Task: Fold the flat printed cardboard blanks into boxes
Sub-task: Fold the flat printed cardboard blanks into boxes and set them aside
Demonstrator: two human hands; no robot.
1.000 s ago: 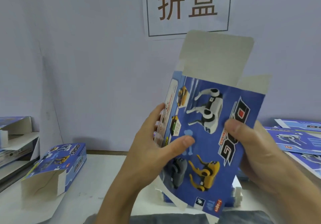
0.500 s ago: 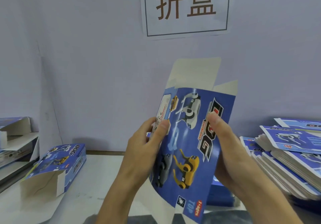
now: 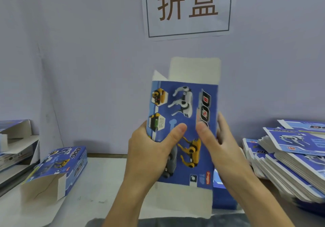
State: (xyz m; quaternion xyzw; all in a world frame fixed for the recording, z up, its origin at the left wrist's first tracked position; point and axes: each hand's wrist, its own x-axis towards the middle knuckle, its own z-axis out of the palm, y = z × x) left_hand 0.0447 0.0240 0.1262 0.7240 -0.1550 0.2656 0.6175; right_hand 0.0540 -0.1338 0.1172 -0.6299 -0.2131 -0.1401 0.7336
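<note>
I hold the blank (image 3: pixel 186 121) upright above the counter (image 3: pixel 98 182), left hand (image 3: pixel 149 149) and right hand (image 3: pixel 216 145) gripping its side edges. Probably squaring it open; next, fold the flaps.

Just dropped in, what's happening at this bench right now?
A person is folding a printed cardboard blank held upright over the table. The left hand grips its left edge, the right hand its right edge, both thumbs on the printed face. Its end flaps are still open. One folded box lies to the left; a stack of flat blanks waits on the right.
</note>
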